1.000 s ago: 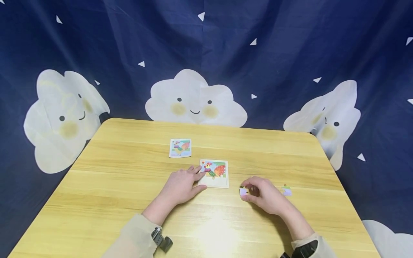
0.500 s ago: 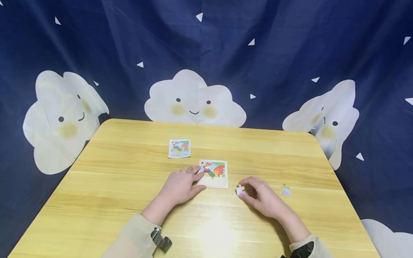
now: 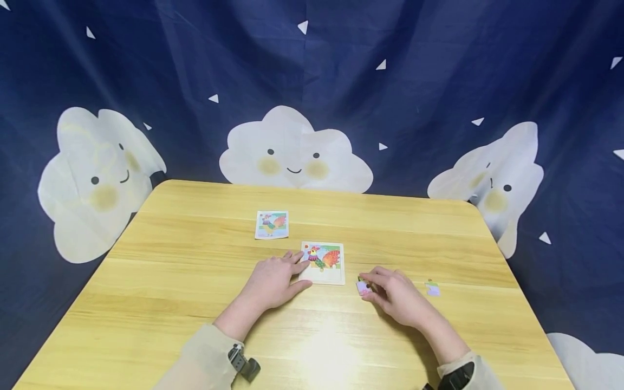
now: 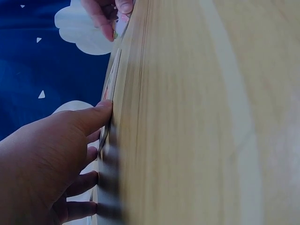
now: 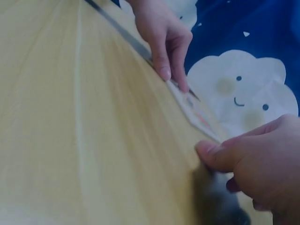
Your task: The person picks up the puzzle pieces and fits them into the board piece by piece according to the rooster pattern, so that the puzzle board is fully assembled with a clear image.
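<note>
A white-framed jigsaw puzzle board [image 3: 322, 277] lies on the table, its upper part filled with a rooster picture and a pale strip bare along the bottom. My left hand [image 3: 274, 279] rests on the board's left edge with the fingers spread; in the left wrist view the thumb [image 4: 96, 117] lies along that edge. To the right of the board, my right hand [image 3: 397, 295] pinches a lilac puzzle piece [image 3: 363, 288] between thumb and fingers. Another puzzle piece [image 3: 432, 288], lilac and green, lies on the table beyond the right hand.
A small picture card [image 3: 272, 225] with the same rooster lies behind the board to the left. The wooden table [image 3: 195, 260] reaches back to a dark blue curtain [image 3: 341, 65] printed with smiling clouds.
My right hand has shifted slightly left, and the puzzle piece has turned between its fingers, now showing green at its top. The left hand has stayed on the board.
</note>
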A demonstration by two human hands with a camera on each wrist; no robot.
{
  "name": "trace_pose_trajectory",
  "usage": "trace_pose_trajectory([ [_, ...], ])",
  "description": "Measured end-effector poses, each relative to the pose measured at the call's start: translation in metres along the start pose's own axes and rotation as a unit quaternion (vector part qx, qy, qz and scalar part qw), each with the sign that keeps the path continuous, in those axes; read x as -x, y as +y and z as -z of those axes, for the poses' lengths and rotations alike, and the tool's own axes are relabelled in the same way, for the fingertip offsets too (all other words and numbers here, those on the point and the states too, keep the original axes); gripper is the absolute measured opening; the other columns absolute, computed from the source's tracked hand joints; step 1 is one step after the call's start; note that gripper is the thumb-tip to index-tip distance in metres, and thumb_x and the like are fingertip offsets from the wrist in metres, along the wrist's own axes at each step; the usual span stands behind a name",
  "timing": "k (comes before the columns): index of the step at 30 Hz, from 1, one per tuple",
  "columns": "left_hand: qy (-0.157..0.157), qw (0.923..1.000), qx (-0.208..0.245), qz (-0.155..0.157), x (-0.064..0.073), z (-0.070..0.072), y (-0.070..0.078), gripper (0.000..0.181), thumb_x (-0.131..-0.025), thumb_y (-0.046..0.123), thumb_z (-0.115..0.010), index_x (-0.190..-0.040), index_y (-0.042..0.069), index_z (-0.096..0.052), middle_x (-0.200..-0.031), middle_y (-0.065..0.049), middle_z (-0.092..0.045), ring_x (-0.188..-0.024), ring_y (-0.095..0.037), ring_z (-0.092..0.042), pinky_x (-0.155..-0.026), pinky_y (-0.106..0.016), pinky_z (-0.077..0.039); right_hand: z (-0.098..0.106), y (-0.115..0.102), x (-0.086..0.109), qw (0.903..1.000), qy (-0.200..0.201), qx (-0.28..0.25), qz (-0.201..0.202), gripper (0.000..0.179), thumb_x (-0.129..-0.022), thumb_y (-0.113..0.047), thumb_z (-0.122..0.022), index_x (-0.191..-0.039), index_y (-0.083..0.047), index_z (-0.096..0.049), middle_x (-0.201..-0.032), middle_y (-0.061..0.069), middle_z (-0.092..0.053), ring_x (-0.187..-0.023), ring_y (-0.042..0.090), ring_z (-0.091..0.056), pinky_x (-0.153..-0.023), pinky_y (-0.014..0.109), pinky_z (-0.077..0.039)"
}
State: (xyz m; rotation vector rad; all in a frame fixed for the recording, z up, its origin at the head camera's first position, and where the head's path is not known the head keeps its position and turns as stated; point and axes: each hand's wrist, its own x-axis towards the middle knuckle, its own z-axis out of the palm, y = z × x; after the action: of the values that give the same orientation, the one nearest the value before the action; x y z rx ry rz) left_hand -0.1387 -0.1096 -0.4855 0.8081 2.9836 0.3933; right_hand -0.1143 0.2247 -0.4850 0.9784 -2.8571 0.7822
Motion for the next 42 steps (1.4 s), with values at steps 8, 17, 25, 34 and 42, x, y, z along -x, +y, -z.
trace_pose_trajectory([
  [8,-0.002,1.0,0.002,-0.007,0.0,0.001,0.001,0.06,-0.102,0.06,-0.062,-0.148,0.022,-0.065,-0.155,-0.005,-0.056,-0.139,-0.035,-0.056,-0.104,-0.057,-0.051,0.01,-0.006,-0.01,0.9976,-0.033,0.056,-0.026,0.031,-0.095,-0.021,-0.083,-0.123,-0.011,-0.074,-0.106,-0.009,-0.067,-0.081,0.003,-0.053,-0.078,0.038,-0.045],
  [17,-0.003,1.0,0.005,0.0,0.0,0.002,0.002,0.06,-0.101,0.06,-0.063,-0.148,0.023,-0.065,-0.156,-0.004,-0.055,-0.14,-0.035,-0.055,-0.105,-0.06,-0.049,0.011,-0.007,-0.018,0.9977,-0.017,0.059,-0.03,0.039,-0.098,-0.028,-0.079,-0.131,-0.009,-0.071,-0.114,-0.004,-0.071,-0.104,0.013,-0.068,-0.084,0.043,-0.048],
  [25,-0.003,1.0,0.006,0.001,0.001,0.002,0.002,0.059,-0.101,0.06,-0.063,-0.148,0.023,-0.066,-0.156,-0.004,-0.055,-0.139,-0.035,-0.055,-0.105,-0.059,-0.05,0.008,-0.011,-0.03,0.9989,0.003,0.042,-0.023,0.041,-0.099,-0.028,-0.078,-0.133,-0.007,-0.07,-0.116,-0.002,-0.07,-0.104,0.014,-0.067,-0.086,0.045,-0.048],
  [34,-0.002,0.9999,0.01,0.004,0.0,0.001,0.0,0.06,-0.101,0.06,-0.062,-0.148,0.023,-0.066,-0.156,-0.004,-0.055,-0.14,-0.036,-0.055,-0.106,-0.059,-0.049,0.0,-0.026,-0.049,0.9994,-0.002,0.027,-0.022,0.04,-0.099,-0.029,-0.077,-0.132,-0.007,-0.07,-0.115,-0.001,-0.07,-0.101,0.015,-0.065,-0.087,0.046,-0.048],
  [42,0.005,1.0,0.006,0.005,0.0,-0.001,-0.001,0.06,-0.1,0.062,-0.063,-0.147,0.024,-0.067,-0.155,-0.004,-0.056,-0.136,-0.037,-0.058,-0.103,-0.059,-0.051,-0.014,-0.04,-0.065,0.9998,-0.002,0.006,-0.017,0.037,-0.099,-0.033,-0.077,-0.128,-0.012,-0.071,-0.095,-0.011,-0.06,-0.078,0.006,-0.053,-0.08,0.039,-0.041],
])
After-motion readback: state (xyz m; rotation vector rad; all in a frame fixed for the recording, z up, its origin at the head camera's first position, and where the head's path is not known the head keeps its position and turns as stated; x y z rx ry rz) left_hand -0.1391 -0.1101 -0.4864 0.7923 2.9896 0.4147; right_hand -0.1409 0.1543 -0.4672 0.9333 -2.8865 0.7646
